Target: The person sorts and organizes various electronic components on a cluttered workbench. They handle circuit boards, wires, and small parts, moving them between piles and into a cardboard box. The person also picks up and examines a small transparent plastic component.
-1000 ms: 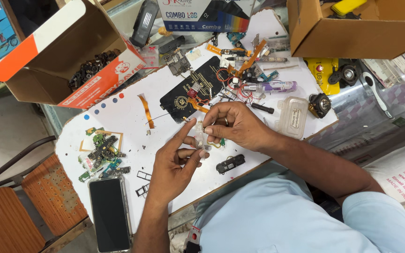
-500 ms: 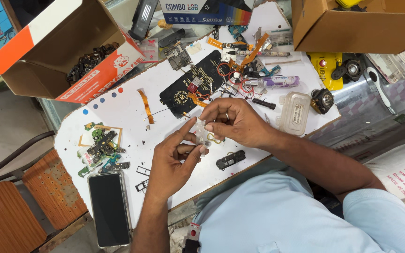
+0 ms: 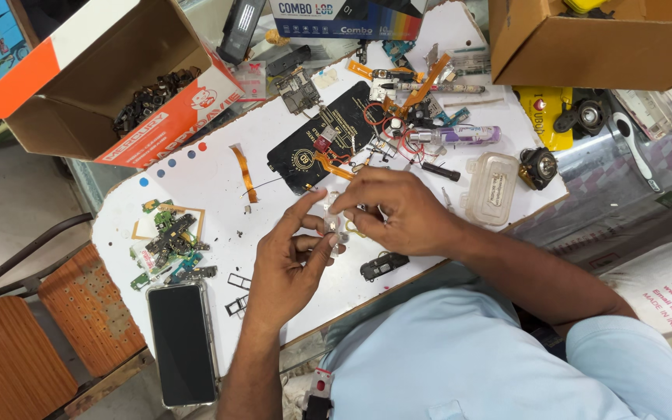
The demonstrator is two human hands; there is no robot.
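My left hand and my right hand meet over the middle of a white work board. Both pinch a small clear plastic piece between their fingertips; its details are too small to make out. Just below my right hand lies a small black part. Behind my hands a black phone back panel with orange flex cables and red wires lies on the board.
A smartphone lies face up at the board's near left, beside small circuit boards and metal trays. Cardboard boxes stand far left and far right. A clear plastic case and a wooden chair flank the board.
Both hands stay together on the small clear piece; the fingers have shifted slightly around it. The view has drifted a little.
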